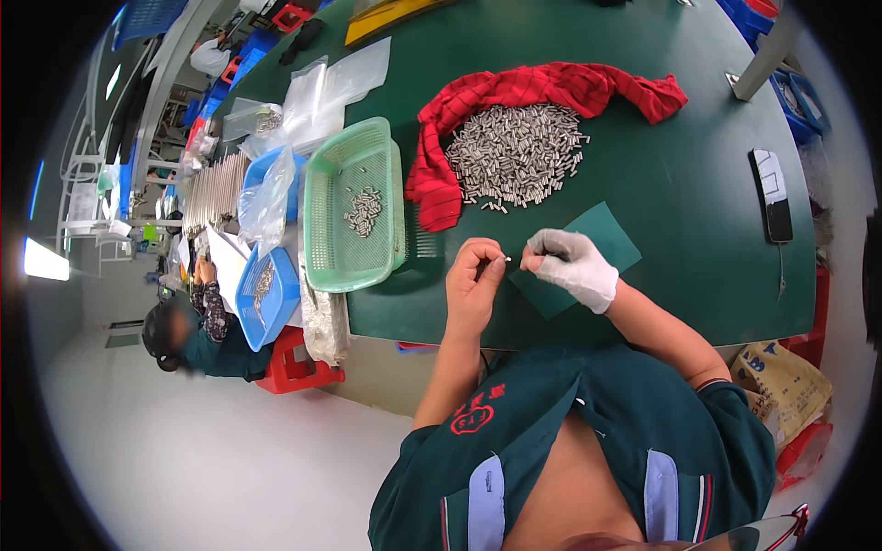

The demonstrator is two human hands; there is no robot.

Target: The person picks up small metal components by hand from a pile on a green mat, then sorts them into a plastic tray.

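A worker's bare left hand (473, 275) and white-gloved right hand (570, 264) meet over the near edge of the green desk (698, 184), both pinching one small metal pin (507, 259) between fingertips — the piece held level above a dark green mat (602, 234). A light, steady pinch close to the body looks wise; the heap of metal pins (516, 154) on the red cloth (551, 87) and the green basket (354, 207) lie farther in.

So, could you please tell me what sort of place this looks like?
Probably a small-parts workshop: a heap of small silver metal cylinders on a red cloth, a green plastic sorting basket, and another worker seated nearby.
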